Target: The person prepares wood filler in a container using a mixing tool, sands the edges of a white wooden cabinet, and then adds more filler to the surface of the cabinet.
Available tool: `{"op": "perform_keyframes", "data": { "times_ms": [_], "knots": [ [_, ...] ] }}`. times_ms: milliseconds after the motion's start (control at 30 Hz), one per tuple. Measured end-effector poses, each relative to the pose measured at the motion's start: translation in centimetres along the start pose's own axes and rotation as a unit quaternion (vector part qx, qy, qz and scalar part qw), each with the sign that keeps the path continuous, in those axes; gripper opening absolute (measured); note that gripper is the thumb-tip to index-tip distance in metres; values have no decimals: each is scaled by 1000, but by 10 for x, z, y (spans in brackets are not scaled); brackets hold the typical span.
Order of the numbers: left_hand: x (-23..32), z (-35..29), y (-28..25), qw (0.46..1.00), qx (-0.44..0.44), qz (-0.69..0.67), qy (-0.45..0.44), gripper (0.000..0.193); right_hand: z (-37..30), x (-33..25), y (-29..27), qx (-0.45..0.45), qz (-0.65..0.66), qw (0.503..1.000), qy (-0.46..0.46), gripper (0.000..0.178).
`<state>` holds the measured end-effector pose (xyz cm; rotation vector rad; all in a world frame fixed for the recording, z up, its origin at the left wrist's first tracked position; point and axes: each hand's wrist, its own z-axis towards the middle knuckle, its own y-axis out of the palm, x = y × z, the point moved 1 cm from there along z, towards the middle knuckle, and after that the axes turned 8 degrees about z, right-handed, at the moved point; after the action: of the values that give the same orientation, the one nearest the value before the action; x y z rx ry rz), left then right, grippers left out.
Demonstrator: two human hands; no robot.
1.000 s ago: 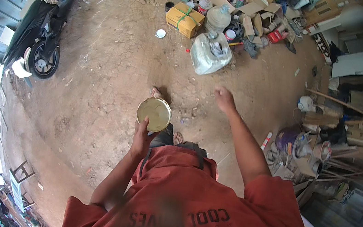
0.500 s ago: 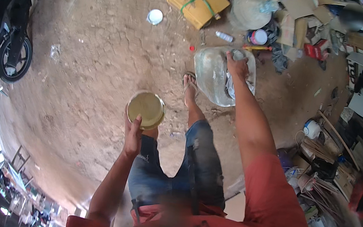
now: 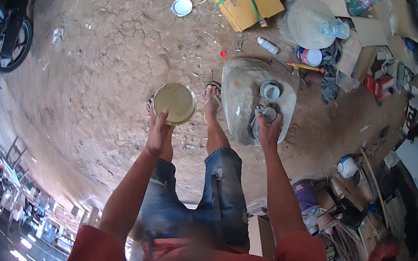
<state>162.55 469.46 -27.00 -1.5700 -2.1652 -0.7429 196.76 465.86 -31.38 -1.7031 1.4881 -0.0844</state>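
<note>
Left hand point(image 3: 157, 133): closed on a round olive-tan tub with a pale rim point(image 3: 174, 102), thumb lying over the near edge, the other fingers mostly hidden
Right hand point(image 3: 269, 131): at the opening of a translucent whitish plastic jug point(image 3: 238, 94), fingers bent about a small grey object point(image 3: 266, 115); I cannot tell whether they are closed on it
Tub: held above the cracked brown dirt floor point(image 3: 119, 48), left of the jug and apart from it, its flat face turned up; lid or filling, I cannot tell
Jug: on the floor, just right of the sandalled right foot point(image 3: 214, 96); a grey ring-shaped piece with a pale centre point(image 3: 270, 90) sits beyond the right hand, perhaps its neck, perhaps a separate cup
Beyond the jug: a small white plastic bottle point(image 3: 268, 46), a small red cap point(image 3: 223, 54), and farther off a yellow cardboard box tied with green strap point(image 3: 239, 1)
Tub risk: held by one side, it could dip at the far edge if attention goes to the right hand
Jug risk: the grey object, lifted at a slant, could catch on the opening and drag the jug over
Foot risk: standing so close, a shifted step could knock the jug
</note>
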Motion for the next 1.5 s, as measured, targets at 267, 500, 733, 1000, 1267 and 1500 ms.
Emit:
{"op": "perform_keyframes", "data": {
  "times_ms": [267,500,733,1000,1267,1500],
  "knots": [
    [-20,88,6,1000,-8,-5,-16,68,43,9,-15,-27,-64,990,-124,80],
    [-51,169,-20,971,-25,186,147,85,39,-114,-1,-201,-396,870,-214,69],
    [-108,226,-83,933,64,302,186,98,-6,-157,136,-265,-516,779,-236,65],
    [-150,264,-186,892,208,356,188,102,-37,-160,347,-297,-558,724,-276,67],
    [-170,283,-241,888,256,366,108,105,-42,-136,440,-332,-597,677,-273,65],
    [-164,276,-233,910,201,355,79,104,-49,-133,419,-312,-586,695,-277,64]
  ]
}}
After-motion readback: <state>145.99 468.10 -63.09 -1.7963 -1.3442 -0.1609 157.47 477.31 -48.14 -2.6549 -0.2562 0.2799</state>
